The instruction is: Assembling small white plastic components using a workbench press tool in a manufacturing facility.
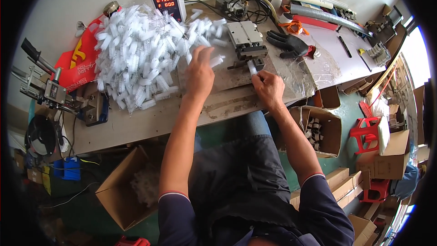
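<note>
My right hand [269, 89] is closed, its fingers pinching a small white brush-like piece [252, 67]. That piece sits at the front of a metal clamping fixture [246, 41] on the bench. To the left, my left hand [200, 72] is smeared by motion over the bench, between the fixture and a big heap of similar white brush-like pieces [141, 52]. A loose white piece [217, 60] shows beside its fingers; whether the hand touches it is unclear.
A counter with a red display [167, 2] stands behind the heap. Right of the fixture lies a black glove [289, 44]. A lever press [54, 86] is at the bench's left end. Below are an open cardboard box [120, 187] and another box [334, 132] holding parts.
</note>
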`<action>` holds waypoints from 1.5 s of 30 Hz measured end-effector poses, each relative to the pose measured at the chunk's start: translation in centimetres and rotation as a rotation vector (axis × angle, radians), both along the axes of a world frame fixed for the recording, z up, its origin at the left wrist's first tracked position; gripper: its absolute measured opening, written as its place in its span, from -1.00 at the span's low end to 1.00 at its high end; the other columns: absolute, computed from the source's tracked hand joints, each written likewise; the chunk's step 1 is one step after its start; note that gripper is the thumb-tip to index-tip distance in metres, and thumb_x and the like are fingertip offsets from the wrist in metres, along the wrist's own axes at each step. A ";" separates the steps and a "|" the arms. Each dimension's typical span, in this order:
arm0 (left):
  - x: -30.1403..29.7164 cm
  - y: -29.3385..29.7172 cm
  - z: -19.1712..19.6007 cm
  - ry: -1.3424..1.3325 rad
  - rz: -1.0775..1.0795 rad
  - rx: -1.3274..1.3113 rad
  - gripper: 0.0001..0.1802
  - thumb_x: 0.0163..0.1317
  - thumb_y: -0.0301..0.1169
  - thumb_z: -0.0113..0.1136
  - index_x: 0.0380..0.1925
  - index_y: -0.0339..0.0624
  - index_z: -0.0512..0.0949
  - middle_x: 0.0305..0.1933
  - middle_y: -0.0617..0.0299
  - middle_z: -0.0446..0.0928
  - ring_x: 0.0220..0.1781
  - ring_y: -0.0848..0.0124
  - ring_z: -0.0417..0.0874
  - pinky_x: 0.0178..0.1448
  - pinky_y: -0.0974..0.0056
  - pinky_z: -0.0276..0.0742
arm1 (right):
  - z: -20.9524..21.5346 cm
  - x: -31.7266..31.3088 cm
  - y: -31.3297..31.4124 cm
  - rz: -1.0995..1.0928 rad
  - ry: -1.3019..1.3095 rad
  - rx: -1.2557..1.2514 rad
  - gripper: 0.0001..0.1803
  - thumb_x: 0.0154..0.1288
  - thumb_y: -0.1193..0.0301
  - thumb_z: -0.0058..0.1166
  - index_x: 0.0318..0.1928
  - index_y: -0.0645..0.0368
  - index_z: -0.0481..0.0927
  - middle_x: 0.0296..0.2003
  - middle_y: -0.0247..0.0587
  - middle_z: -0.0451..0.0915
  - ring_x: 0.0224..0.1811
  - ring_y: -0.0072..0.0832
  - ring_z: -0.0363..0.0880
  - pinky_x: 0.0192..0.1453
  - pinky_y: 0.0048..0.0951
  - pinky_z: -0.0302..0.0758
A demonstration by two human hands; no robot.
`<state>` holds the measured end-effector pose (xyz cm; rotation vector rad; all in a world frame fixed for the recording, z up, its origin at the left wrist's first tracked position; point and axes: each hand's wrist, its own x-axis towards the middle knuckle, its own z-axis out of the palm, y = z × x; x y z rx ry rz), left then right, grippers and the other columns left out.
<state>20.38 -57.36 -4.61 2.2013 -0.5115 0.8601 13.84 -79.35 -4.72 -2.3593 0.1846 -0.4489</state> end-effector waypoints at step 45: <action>-1.0 -5.0 -0.8 0.139 -0.225 0.189 -0.79 0.37 -0.63 0.12 -0.05 -0.19 0.41 -0.14 0.00 0.61 -0.01 -0.04 0.67 -0.02 -0.07 0.57 | -0.9 0.8 0.5 -0.211 -0.105 0.211 -0.67 0.27 0.12 0.26 -0.38 0.14 0.76 -0.56 0.01 0.65 -0.42 0.00 0.70 -0.25 -0.11 0.57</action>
